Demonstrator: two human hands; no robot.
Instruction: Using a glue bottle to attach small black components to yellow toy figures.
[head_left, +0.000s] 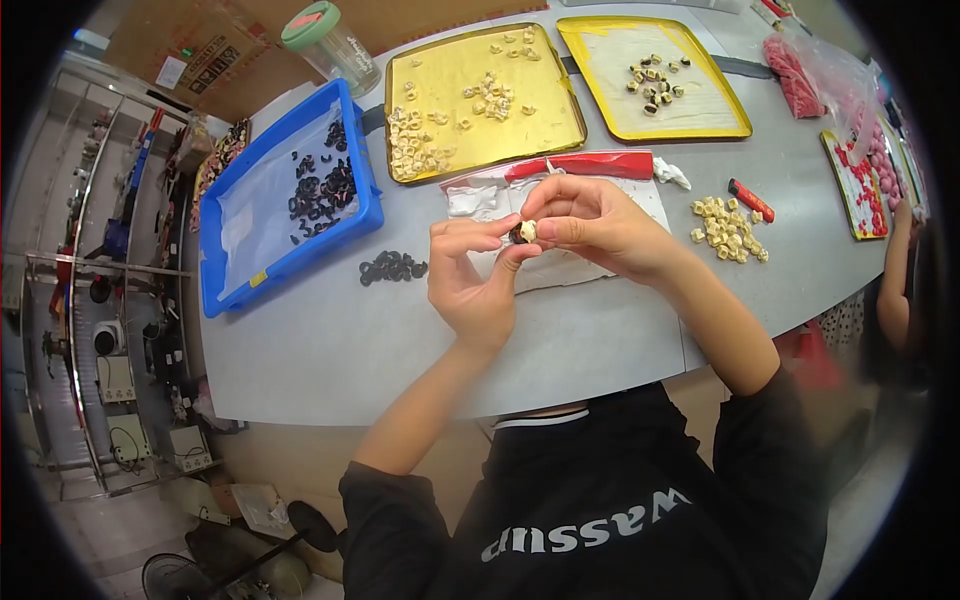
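In the head view, I see two bare hands meeting above the middle of the worktop (300,370), the left hand (470,285) and right hand (600,228) both with thumb and fingers closed on one small black-and-cream piece (524,232). It's held over a white sheet (575,272), clear of the worktop's near edge. Just left of the hands lies a heap of black pieces (393,268); nearer the left edge sits a blue tray (300,260) of dark pieces. Along the far edge stand a gold tray (545,125) and a yellow-rimmed tray (600,70), both holding small pieces. Toward the right edge, cream pieces (728,230) lie beside a red stick (752,202).
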